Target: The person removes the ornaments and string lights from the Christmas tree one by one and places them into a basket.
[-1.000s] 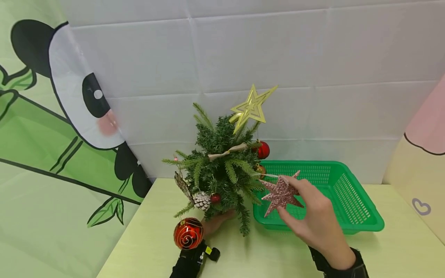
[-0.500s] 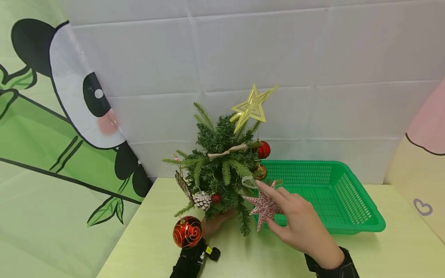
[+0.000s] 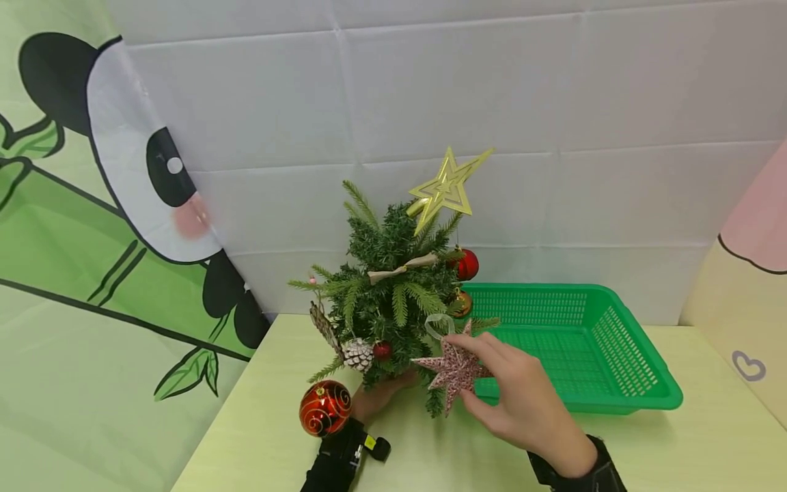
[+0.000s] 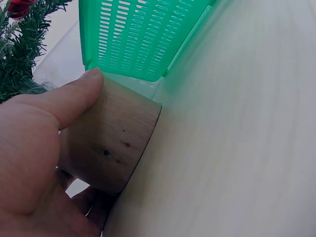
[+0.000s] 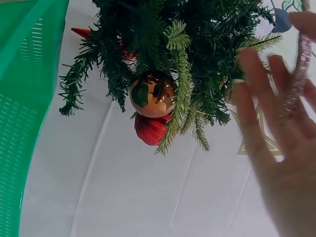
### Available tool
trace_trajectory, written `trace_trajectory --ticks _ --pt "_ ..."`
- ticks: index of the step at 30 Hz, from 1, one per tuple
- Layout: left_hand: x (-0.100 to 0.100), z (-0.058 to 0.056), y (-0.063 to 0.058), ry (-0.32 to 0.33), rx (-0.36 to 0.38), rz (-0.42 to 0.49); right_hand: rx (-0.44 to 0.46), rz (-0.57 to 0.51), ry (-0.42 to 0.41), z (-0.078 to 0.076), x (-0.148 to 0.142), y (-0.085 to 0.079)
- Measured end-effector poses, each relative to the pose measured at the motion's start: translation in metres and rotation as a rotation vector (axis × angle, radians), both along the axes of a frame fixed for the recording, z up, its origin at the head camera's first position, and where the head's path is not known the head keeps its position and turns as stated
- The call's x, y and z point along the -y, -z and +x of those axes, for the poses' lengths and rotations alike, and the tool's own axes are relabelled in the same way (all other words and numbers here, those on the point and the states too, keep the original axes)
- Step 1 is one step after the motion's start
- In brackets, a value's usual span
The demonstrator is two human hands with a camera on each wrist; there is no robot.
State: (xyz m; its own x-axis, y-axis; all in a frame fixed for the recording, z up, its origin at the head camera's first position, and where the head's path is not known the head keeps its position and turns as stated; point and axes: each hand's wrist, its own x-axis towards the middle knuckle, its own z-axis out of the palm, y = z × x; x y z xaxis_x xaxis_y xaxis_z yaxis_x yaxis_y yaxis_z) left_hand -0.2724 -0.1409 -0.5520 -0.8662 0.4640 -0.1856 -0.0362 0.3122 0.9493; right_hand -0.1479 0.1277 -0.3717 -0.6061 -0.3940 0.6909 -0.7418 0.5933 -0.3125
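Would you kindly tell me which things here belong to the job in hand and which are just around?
Job:
pink star, pinched by the right hand
tree, its wooden base held by the left hand

Seemingly just around:
basket
panda backdrop

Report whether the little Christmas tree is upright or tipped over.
Upright: the tree stands with its wooden base flat on the table, the left hand gripping it.

The pink star was moved leftward by the right hand, nearer the tree. Its loop was seen rounder.
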Motion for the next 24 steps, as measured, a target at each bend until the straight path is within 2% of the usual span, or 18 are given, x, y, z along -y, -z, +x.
trace_trajectory --ticks 2,6,9,13,17,24 --pt "-0.001 0.000 0.000 -0.005 0.001 -0.015 -0.028 -0.028 -0.042 0.001 -0.001 -0.001" --pt "-0.001 -0.003 -0.001 0.053 -0.005 -0.077 -0.034 -0.093 -0.156 0.002 -0.007 -0.003" --pt "-0.001 -0.004 -0.001 0.082 -0.005 -0.084 -0.040 -0.127 -0.194 0.001 -0.013 -0.003" --pt "0.000 -0.004 0.000 0.071 0.006 -0.033 -0.071 -0.153 -0.163 -0.001 -0.024 -0.003" --pt "0.001 -0.005 0.002 0.074 0.024 -0.021 -0.083 -0.177 -0.103 -0.001 -0.038 -0.004" --pt "0.003 -0.012 0.011 0.116 0.026 -0.052 -0.062 -0.171 0.100 -0.006 -0.070 -0.003"
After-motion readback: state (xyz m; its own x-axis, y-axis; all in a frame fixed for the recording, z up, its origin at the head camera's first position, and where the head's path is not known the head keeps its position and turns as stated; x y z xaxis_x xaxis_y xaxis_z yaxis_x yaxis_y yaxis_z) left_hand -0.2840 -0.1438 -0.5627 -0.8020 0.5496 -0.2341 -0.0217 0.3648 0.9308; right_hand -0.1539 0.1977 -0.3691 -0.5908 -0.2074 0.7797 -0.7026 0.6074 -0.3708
